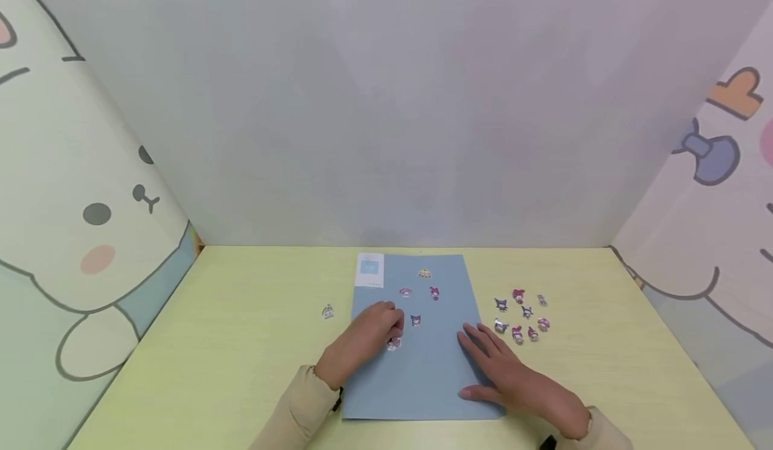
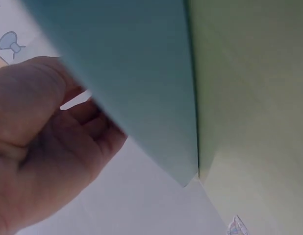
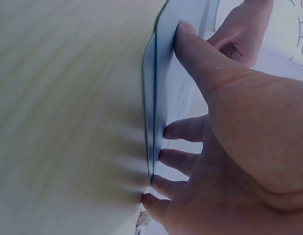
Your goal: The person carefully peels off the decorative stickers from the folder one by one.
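Note:
On a blue folder-like sheet (image 1: 431, 376) lie several small cartoon character stickers, among them a dark-eared one (image 1: 416, 320) and a magenta-hooded one (image 1: 435, 293). My left hand (image 1: 370, 334) is over the sheet's left part with its fingers curled, right beside a pinkish sticker (image 1: 394, 344). In the left wrist view, the blue sheet (image 2: 137, 83) hides its fingertips, and nothing shows in its grasp. My right hand (image 1: 504, 373) rests on the sheet's right edge, fingers spread and fairly straight. The right wrist view shows its thumb and fingertips touching the blue edge (image 3: 162, 83).
Right of the sheet, several loose stickers (image 1: 527, 312) lie grouped on the pale yellow table (image 1: 241, 343). A single whitish sticker (image 1: 328, 312) lies to the left. A white label (image 1: 370, 270) occupies the sheet's upper left corner. A grey wall (image 1: 398, 115) stands behind the table.

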Tool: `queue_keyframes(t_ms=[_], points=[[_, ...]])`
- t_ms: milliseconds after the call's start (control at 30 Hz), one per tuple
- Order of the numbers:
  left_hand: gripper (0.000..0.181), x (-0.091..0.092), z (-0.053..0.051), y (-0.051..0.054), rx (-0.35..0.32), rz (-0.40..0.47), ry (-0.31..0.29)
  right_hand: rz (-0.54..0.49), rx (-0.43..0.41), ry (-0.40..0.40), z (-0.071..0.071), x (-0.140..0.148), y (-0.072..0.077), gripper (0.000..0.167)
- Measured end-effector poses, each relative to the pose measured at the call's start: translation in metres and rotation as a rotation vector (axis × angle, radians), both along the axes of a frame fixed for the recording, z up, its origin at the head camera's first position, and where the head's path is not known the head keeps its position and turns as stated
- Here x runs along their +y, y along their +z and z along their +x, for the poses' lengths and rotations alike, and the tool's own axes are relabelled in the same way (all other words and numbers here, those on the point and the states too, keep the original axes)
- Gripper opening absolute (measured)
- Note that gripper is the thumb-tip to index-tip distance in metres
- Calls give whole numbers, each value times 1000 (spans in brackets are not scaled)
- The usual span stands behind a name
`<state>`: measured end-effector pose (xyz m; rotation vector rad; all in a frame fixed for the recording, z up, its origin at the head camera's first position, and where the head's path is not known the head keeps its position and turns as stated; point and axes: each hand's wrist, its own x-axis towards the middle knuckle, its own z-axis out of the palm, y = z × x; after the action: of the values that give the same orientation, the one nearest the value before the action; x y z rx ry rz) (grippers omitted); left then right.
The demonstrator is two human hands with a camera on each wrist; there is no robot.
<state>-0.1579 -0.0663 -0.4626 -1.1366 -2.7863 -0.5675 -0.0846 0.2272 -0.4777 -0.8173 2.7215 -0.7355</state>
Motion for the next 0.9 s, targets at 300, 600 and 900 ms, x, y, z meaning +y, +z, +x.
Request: queue_keyframes(t_ms=[300,600,900], points=[[20,-2,0,0,104,-66,-43,-2,5,3,1,-1,1,90],[18,-5,0,3,-10,-52,-42,0,9,9,0,1,1,91],[20,-8,0,5,-93,13,-51,-8,9,9,0,0,0,91]])
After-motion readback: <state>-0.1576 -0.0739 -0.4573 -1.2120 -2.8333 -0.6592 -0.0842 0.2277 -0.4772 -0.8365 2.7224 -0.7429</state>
